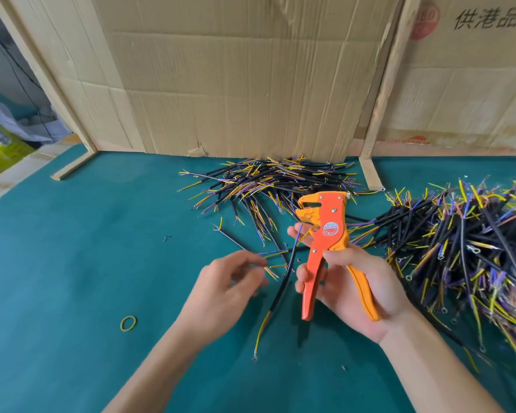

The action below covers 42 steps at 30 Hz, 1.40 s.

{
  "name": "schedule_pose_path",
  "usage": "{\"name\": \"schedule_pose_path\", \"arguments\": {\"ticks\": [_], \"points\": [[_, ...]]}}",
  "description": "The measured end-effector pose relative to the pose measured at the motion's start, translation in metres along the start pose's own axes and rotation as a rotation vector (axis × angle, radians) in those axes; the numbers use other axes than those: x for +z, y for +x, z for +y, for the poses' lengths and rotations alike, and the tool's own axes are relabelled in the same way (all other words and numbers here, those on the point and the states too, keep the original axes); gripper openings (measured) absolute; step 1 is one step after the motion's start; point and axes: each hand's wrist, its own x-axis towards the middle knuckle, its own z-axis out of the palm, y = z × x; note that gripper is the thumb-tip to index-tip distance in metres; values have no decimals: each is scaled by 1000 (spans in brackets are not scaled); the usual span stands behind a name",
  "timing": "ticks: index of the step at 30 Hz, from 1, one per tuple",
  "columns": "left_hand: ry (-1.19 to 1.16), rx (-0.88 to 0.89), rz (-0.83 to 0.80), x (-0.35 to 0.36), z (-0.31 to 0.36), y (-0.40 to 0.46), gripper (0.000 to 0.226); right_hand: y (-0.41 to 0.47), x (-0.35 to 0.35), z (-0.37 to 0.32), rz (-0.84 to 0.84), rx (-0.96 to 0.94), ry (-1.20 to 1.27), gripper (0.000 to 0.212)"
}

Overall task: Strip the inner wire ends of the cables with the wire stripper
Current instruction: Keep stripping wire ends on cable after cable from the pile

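Observation:
My right hand (pixel 349 281) grips the handles of an orange and yellow wire stripper (pixel 325 231), held upright with its jaws pointing up and to the left. A black cable (pixel 282 289) slants just left of the tool. Its upper blue and yellow inner wires lie against my right fingertips, and its lower yellow wires reach down to the mat. My left hand (pixel 227 281) is blurred, its fingers apart. It hovers close to the loose coloured wire ends left of that cable, with nothing clearly in it.
A heap of black cables (pixel 265 180) with yellow and purple ends lies at the back against the cardboard wall (pixel 236 84). A bigger heap (pixel 465 248) fills the right side. A yellow rubber band (pixel 128 323) lies on the green mat (pixel 72 263). A wooden post (pixel 370 171) stands back right.

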Motion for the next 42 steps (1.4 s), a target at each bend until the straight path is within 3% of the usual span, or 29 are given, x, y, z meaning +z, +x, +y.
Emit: {"name": "schedule_pose_path", "arguments": {"ticks": [3,6,16,19,23,31,33,42], "points": [[-379,-47,-89,20,14,15,19,0,4,2,-65,34,-15,67],[-602,-60,-82,31,16,22,17,2,3,3,-56,52,-23,65],[-892,-120,-63,28,-3,26,14,2,0,6,23,92,-58,70],[-948,-101,-80,25,-7,28,13,3,3,9,31,138,-93,61],[-896,-54,-43,27,-6,30,6,4,8,14,72,142,-93,49],[-761,7,251,23,-8,43,9,6,3,10,117,203,-60,51],[-675,28,280,25,-10,44,12,7,5,12,113,246,-97,56],[-354,123,352,27,-12,43,11,2,11,12,92,250,-192,41]]}}
